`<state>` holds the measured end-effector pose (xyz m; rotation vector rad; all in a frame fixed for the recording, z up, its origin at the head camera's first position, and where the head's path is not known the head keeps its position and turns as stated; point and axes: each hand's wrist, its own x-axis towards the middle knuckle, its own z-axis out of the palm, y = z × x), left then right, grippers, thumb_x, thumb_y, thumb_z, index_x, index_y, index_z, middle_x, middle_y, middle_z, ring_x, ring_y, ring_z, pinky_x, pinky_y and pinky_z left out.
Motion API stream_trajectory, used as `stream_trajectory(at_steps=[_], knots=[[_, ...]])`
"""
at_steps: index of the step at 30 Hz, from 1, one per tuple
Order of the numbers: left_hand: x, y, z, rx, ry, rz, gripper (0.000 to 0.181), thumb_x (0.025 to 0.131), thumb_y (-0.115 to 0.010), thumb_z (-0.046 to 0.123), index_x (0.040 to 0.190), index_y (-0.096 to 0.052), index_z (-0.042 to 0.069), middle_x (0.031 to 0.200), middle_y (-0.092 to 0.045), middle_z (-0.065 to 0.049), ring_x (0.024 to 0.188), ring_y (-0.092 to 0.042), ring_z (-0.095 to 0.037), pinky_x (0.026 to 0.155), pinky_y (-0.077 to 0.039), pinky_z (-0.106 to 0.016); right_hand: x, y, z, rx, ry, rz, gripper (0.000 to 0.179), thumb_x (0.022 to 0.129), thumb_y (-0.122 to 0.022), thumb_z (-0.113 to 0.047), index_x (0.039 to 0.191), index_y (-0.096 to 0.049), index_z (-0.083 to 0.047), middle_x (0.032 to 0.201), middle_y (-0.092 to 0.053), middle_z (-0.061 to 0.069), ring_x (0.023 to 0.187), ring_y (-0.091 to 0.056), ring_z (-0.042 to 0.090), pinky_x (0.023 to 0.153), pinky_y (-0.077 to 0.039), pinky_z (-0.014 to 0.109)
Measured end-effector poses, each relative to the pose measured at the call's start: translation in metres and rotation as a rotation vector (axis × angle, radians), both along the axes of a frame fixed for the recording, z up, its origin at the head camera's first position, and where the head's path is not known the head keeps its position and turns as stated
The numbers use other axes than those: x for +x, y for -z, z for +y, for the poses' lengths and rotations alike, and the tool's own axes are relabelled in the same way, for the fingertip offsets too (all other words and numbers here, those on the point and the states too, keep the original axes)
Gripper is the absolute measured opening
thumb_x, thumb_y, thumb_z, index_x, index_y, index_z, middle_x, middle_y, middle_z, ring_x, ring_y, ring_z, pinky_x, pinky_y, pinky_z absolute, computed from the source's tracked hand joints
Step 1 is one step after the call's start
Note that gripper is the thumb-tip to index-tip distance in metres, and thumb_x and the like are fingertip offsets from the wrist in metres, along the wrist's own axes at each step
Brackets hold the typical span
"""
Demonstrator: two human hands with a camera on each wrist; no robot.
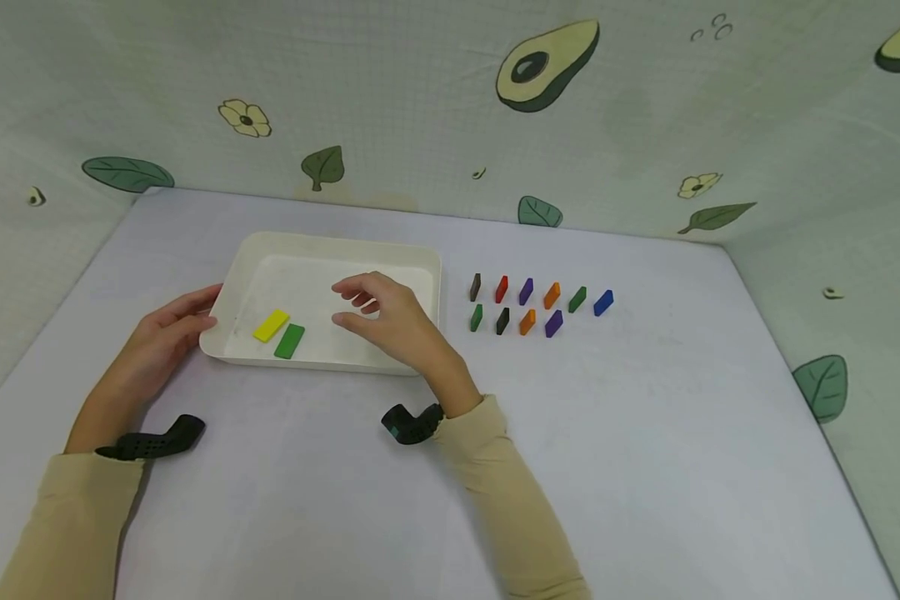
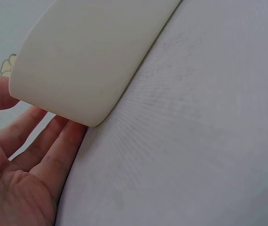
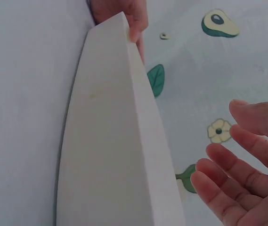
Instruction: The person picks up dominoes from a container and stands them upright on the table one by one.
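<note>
A shallow white tray [image 1: 330, 362] lies on the left part of the table in the head view. Inside it, near the front left, a yellow domino-like block [image 1: 272, 326] and a green one [image 1: 289, 341] lie flat beside each other. My left hand [image 1: 157, 337] holds the tray's left end, thumb at the rim and fingers along the outer wall. Above the tray's right half hovers my right hand [image 1: 390, 317], fingers loosely bent and spread from the thumb, nothing between them. In the right wrist view, the right hand's fingertips [image 3: 214, 150] are apart from the tray wall.
Right of the tray, several coloured blocks stand upright in two rows, among them a red block [image 1: 502, 289] and a blue block [image 1: 603, 302] at the far end. A patterned cloth [image 1: 420, 100] hangs behind the white table [image 1: 682, 433].
</note>
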<state>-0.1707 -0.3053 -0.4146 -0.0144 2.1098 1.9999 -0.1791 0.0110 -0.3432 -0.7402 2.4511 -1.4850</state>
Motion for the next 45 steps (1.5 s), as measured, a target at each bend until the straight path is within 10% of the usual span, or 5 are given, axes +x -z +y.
stream_trajectory(at_steps=[45], knots=[[0.001,0.000,-0.001,-0.004,0.014,0.008,0.053,0.096,-0.050,0.020,0.145,-0.032,0.012,0.143,-0.035,0.005,0.111,-0.045,0.009,0.085,-0.040,-0.003,-0.023,0.031,-0.081,0.260,-0.109,-0.055,0.037,0.086,-0.066,-0.016,0.122,-0.058,-0.009,0.095,-0.056,0.003,0.084,-0.048,0.008,0.070,-0.037,0.008]])
